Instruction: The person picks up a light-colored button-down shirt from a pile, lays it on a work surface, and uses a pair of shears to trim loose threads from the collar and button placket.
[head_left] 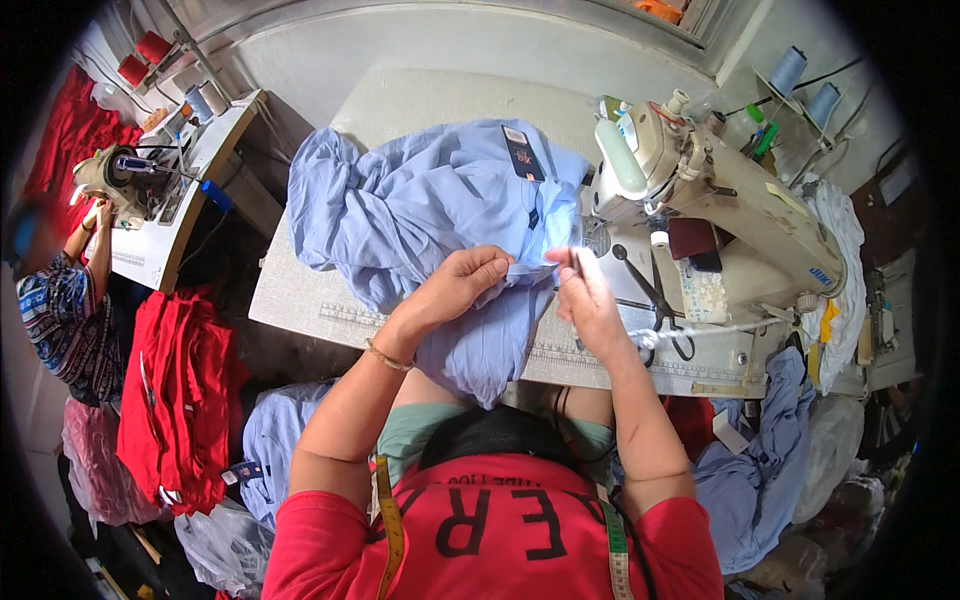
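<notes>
Head view: left of the sewing machine (735, 205), your left hand (463, 285) pinches the blue garment (405, 200) while your right hand (592, 305) curls half-closed, its hold unclear in glare, and folds (475, 362) overhanging the table (292, 298) could, by weight, drag the garment down.

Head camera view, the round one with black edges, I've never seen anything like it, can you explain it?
It comes from a wide fisheye camera worn on a person's head, looking down, so straight edges bend. There is no robot: the bare hands are the wearer's own. The left hand pinches a pale blue garment. The right hand is beside it, too blurred and bright to tell whether it holds anything. The garment lies on a pale table, with scissors and a sewing machine to its right. At far left, another person works at a second machine.
</notes>
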